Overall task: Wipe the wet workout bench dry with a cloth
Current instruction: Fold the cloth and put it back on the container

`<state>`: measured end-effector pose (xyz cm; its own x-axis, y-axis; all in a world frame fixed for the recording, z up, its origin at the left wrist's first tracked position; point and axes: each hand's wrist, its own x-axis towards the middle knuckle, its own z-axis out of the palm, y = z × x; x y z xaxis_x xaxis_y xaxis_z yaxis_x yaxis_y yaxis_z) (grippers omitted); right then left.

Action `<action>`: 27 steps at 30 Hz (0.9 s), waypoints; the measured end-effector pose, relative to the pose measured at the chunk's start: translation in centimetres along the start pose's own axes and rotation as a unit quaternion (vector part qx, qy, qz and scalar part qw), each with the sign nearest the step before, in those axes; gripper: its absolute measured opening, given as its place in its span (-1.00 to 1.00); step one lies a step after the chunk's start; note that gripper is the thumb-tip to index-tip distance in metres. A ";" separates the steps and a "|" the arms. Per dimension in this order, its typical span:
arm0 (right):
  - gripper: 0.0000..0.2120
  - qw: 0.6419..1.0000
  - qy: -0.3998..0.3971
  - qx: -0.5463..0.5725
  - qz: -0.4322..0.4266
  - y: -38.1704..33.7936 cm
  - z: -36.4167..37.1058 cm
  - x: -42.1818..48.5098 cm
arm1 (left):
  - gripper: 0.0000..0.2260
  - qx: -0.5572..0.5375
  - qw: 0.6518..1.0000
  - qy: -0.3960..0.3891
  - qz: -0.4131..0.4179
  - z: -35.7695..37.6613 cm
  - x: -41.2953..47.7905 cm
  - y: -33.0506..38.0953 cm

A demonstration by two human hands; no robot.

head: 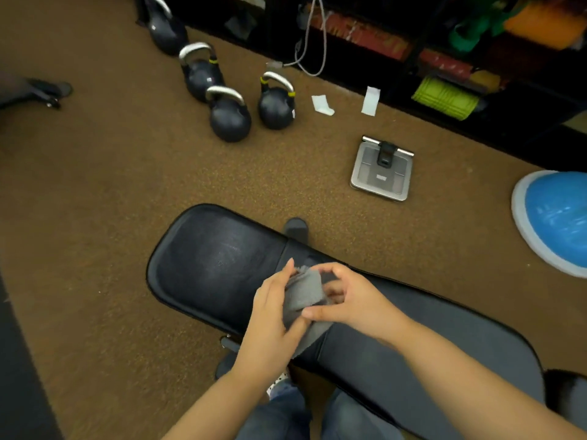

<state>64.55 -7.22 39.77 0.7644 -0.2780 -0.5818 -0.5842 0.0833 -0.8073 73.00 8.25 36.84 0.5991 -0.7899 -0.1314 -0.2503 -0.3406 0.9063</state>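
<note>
Right now both the left hand (270, 315) and right hand (346, 300) pinch the grey cloth (305, 293) just above the bench (209, 262), whose long surface stretches from far left to near right.

We cannot see most of the cloth (305, 289) — the left hand (270, 325) covers its near side and the right hand's (346, 300) fingers fold over its far edge. Beneath the hands, a patch of the bench (219, 265) is hidden, and its long pad runs out of frame at the lower right. Beyond the bench, the blue dome (556, 217) is cut by the right edge, the farthest kettlebell (165, 27) by the top, and the shelf contents (444, 100) blur together — unreadable.
</note>
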 end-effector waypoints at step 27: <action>-0.63 0.940 0.156 0.270 -0.137 2.1 -8.3 -20.0 | -0.61 -0.285 0.913 -0.234 -0.176 6.7 -0.9 18.0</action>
<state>45.73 -9.46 50.52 0.6991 -0.6202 -0.3558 -0.0899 0.4174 -0.9043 62.83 -0.59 50.61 0.1416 -0.8595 -0.4912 0.4112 -0.4003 0.8190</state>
